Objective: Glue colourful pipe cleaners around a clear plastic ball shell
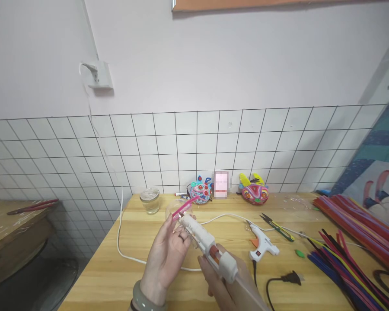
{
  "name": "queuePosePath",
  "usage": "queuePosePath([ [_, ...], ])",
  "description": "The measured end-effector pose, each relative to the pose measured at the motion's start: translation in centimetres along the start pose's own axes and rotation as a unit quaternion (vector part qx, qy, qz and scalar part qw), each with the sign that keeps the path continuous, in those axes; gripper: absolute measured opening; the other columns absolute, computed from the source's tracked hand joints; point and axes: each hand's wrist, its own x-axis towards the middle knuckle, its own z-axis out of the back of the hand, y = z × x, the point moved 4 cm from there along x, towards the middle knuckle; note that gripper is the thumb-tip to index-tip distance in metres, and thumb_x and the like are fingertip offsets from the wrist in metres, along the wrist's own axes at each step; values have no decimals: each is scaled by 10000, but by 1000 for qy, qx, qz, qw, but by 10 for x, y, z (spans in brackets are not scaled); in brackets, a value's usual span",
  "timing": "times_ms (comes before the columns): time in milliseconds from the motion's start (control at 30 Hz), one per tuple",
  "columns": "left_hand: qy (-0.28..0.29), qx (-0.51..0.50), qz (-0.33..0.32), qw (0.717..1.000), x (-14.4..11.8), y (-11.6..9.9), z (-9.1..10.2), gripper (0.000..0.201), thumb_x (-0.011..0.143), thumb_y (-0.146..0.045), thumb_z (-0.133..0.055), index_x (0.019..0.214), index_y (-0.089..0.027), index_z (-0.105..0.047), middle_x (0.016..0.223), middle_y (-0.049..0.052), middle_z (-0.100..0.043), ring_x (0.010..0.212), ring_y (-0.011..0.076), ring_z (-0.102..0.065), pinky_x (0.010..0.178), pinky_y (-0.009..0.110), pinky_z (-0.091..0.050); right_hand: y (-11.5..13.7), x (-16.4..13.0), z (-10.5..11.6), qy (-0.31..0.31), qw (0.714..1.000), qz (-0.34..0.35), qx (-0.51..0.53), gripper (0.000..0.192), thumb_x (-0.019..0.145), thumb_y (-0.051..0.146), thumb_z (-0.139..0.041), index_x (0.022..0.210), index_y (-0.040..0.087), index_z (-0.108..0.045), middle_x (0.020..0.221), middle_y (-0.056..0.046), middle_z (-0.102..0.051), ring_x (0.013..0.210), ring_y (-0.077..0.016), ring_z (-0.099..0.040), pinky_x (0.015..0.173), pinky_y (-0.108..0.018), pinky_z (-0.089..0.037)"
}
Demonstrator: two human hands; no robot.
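Note:
My left hand point(168, 255) is raised over the table, pinching a pink pipe cleaner point(190, 202) that points up to the right. Closed around a white hot glue gun point(202, 237), my right hand point(228, 276) keeps its nozzle end close to the left fingertips and the pipe cleaner. A clear glue stick point(248, 293) runs out of the gun's back toward me. Whether the nozzle touches the pipe cleaner, I cannot tell. Behind the hands lies a clear round plastic piece point(171, 209), partly covered.
A second glue gun point(262, 244), yellow-black snips point(277, 226) and a black plug point(291, 278) lie to the right, near bundled pipe cleaners point(337, 268). At the back stand a glass jar point(149, 201) and two colourful animal-face crafts point(201, 191). A white cord point(119, 242) crosses the table.

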Motion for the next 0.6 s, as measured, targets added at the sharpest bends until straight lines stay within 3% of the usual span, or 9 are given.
queuePosePath([
  [133, 8, -4, -6, 1000, 0, -1, -2, 334, 864, -236, -561, 1194, -188, -570, 1031, 109, -698, 935, 211, -665, 845, 339, -508, 0, 0, 1, -3, 1000, -5, 0, 369, 870, 545, -387, 671, 235, -413, 548, 40, -456, 452, -130, -519, 461, -222, -400],
  [333, 12, 4, -5, 1000, 0, -1, -1, 426, 865, -230, -559, 1286, -213, -493, 1078, 121, -686, 1032, 248, -642, 891, 392, -491, 0, 0, -6, 32, 999, -16, 7, 383, 865, 569, -347, 667, 244, -388, 485, 60, -392, 414, -142, -512, 429, -229, -394],
  [500, -11, -1, -9, 1000, 0, 0, 0, 444, 884, -234, -534, 1314, -178, -439, 1065, 146, -681, 1061, 252, -632, 872, 362, -497, 1, 0, -2, 7, 1000, -2, 7, 377, 875, 543, -372, 655, 237, -396, 537, 36, -453, 460, -137, -526, 460, -223, -401],
  [600, 9, -8, -4, 1000, 1, 1, 0, 401, 880, -231, -542, 1272, -173, -480, 1072, 146, -678, 1071, 259, -626, 875, 371, -496, 0, 0, -4, 12, 1000, -3, 10, 368, 872, 538, -377, 657, 239, -392, 518, 42, -432, 442, -136, -514, 435, -217, -392],
])
